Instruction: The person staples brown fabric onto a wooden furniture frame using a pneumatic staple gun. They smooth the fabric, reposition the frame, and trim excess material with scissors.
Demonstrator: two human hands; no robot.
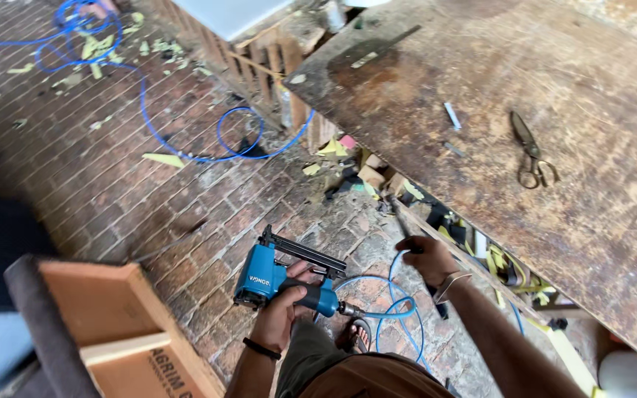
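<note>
Both arms are reaching up from the bottom edge of the frame. The left hand (283, 306), low and centre, is curling its fingers tight in a closed grip, a dark band circling the wrist. The right hand (427, 258), just right of centre, is closing around something thin, its forearm running off toward the lower right corner, a strap crossing the wrist.

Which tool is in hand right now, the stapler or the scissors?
The blue pneumatic stapler, gripped by the left hand; the scissors lie untouched on the worn workbench.
</note>
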